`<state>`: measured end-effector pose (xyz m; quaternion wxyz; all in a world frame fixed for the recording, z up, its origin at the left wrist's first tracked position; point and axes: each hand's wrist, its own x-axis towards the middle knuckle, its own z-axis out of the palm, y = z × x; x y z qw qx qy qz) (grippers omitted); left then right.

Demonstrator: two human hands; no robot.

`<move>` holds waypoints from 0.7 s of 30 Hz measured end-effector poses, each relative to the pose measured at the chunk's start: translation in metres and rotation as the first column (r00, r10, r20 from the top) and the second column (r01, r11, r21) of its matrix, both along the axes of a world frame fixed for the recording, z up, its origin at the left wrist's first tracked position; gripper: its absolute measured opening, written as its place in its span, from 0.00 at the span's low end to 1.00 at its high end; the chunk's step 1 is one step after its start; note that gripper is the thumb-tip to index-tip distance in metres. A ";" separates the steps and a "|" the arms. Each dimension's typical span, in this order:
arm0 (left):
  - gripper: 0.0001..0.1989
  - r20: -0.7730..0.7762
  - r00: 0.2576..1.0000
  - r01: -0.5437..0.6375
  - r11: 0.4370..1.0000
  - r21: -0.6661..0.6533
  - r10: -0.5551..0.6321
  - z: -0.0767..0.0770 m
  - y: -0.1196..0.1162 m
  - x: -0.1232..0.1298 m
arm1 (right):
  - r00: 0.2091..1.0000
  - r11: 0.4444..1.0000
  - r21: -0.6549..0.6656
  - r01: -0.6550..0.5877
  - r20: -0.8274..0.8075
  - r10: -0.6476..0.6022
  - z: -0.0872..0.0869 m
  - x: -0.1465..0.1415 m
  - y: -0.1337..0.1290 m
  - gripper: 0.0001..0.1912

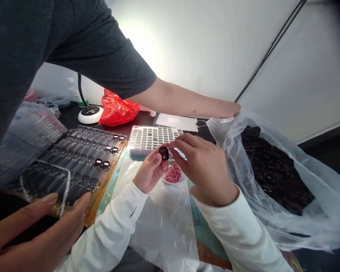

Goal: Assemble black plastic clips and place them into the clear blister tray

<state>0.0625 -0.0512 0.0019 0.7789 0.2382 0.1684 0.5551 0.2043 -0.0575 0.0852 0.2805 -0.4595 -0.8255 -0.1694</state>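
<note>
Closely together, left hand (150,170) and right hand (203,170) both pinching a small black square part (164,153) between the fingers, just above a small white dish of pink pieces (172,174), white tray of dark squares (154,138) beyond on the bench (136,119), clear plastic bag of black parts (272,170) to the right

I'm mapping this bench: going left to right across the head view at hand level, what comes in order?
Dark cavity tray, left hand, small black part, right hand, clear plastic bag of black pieces.
</note>
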 end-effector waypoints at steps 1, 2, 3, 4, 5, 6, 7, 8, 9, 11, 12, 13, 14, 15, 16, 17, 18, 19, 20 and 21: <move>0.16 0.003 1.000 0.005 1.000 0.007 -0.005 0.000 0.000 0.000 | 1.000 1.000 0.001 0.003 0.004 -0.003 0.000 0.000 0.000 0.08; 0.16 0.006 1.000 0.008 1.000 0.012 -0.008 0.000 0.000 0.000 | 1.000 1.000 0.004 0.005 0.006 -0.005 0.000 0.000 0.000 0.08; 0.15 0.006 1.000 0.011 1.000 0.014 -0.011 0.000 0.000 0.000 | 1.000 1.000 0.006 0.007 0.009 -0.007 0.000 0.000 -0.001 0.08; 0.15 0.004 1.000 0.011 1.000 0.013 -0.011 0.000 0.000 0.000 | 1.000 1.000 0.006 0.007 0.012 -0.007 0.000 0.000 -0.001 0.08; 0.16 0.002 1.000 0.009 1.000 0.010 -0.009 0.000 0.000 0.000 | 1.000 1.000 0.005 0.005 0.016 -0.005 0.001 0.000 -0.001 0.08; 0.16 -0.001 1.000 0.006 1.000 0.007 -0.006 -0.001 0.000 -0.001 | 1.000 1.000 0.004 0.001 0.018 -0.001 0.001 -0.001 -0.001 0.09; 0.17 -0.004 1.000 0.002 1.000 0.004 -0.002 -0.001 0.000 -0.001 | 1.000 1.000 0.002 -0.003 0.020 0.003 0.001 -0.001 -0.001 0.09; 0.17 -0.006 1.000 0.000 1.000 0.002 0.000 -0.001 0.000 -0.001 | 1.000 1.000 0.003 -0.005 0.019 0.005 0.001 -0.001 -0.001 0.09; 0.16 -0.004 1.000 0.000 1.000 0.002 0.000 -0.001 -0.001 -0.001 | 1.000 1.000 0.003 -0.006 0.019 0.006 0.001 -0.001 -0.001 0.09; 0.15 0.002 1.000 0.003 1.000 0.001 -0.003 -0.002 -0.001 -0.001 | 1.000 1.000 0.006 -0.005 0.017 0.005 0.001 -0.002 -0.001 0.09; 0.16 0.005 1.000 0.002 1.000 -0.001 -0.002 -0.002 -0.001 0.000 | 1.000 1.000 0.004 -0.004 0.015 0.004 0.001 -0.002 -0.001 0.08; 0.17 0.008 1.000 -0.001 1.000 -0.002 0.001 -0.002 -0.001 0.000 | 1.000 1.000 0.002 -0.005 0.011 0.005 0.001 -0.002 -0.001 0.08; 0.18 0.010 1.000 -0.005 1.000 -0.001 0.005 -0.001 -0.001 0.000 | 1.000 1.000 -0.003 -0.009 0.006 0.009 0.001 -0.002 -0.001 0.08; 0.19 0.010 1.000 -0.007 1.000 0.003 0.007 0.000 0.000 0.001 | 1.000 1.000 -0.008 -0.013 -0.001 0.013 0.001 -0.002 0.000 0.08; 0.20 0.009 1.000 -0.005 1.000 0.010 0.005 0.000 0.000 0.001 | 1.000 1.000 -0.012 -0.018 -0.010 0.018 0.000 -0.002 0.000 0.08; 0.20 0.008 1.000 -0.002 1.000 0.017 0.002 0.001 0.000 0.002 | 1.000 1.000 -0.015 -0.025 -0.019 0.025 0.000 -0.002 0.000 0.08; 0.20 0.005 1.000 0.004 1.000 0.023 -0.004 0.001 0.001 0.002 | 0.999 0.999 -0.018 -0.035 -0.028 0.035 0.000 -0.002 0.001 0.07; 0.19 0.001 1.000 0.008 1.000 0.025 -0.008 0.000 0.001 0.002 | 0.998 0.999 -0.021 -0.047 -0.036 0.046 -0.001 -0.002 0.001 0.07; 0.20 -0.005 1.000 0.009 1.000 0.023 -0.009 -0.001 0.000 0.001 | 0.997 0.998 -0.024 -0.057 -0.043 0.056 -0.001 -0.002 0.001 0.07; 0.20 -0.013 1.000 0.006 1.000 0.020 -0.006 -0.002 -0.001 0.000 | 0.997 0.998 -0.022 -0.065 -0.049 0.064 -0.001 -0.002 0.002 0.07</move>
